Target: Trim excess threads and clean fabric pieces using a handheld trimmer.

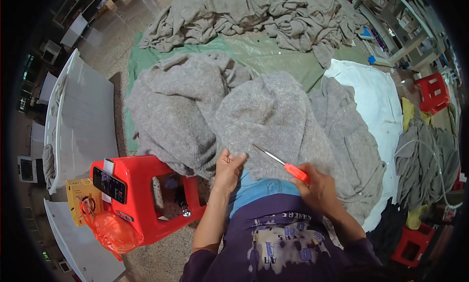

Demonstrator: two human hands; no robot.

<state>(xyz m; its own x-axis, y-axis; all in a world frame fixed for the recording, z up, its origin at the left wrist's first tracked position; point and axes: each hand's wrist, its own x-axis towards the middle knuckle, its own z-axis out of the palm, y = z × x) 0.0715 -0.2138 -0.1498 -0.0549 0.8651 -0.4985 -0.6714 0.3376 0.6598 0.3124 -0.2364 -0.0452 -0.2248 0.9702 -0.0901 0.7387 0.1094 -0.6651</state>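
Note:
A grey knitted garment (264, 116) is spread over my lap and the pile in front of me. My left hand (228, 170) is closed at its near edge, with thumb and curled fingers pinching the knit. In my right hand (317, 185) is a red-handled awl-like tool (296, 173) with a long thin metal shaft. Its dark tip points up and left over the garment, a little right of my left fingertips. I cannot make out the exact shape of the tip, nor whether it touches the knit.
More grey knits (176, 106) are heaped at the left and far side on a green sheet (273, 62). White cloth (376, 96) lies at the right. A red stool (139, 172) on my left bears a phone (110, 184), beside an orange plastic bag (115, 230). White bins (85, 120) stand farther left.

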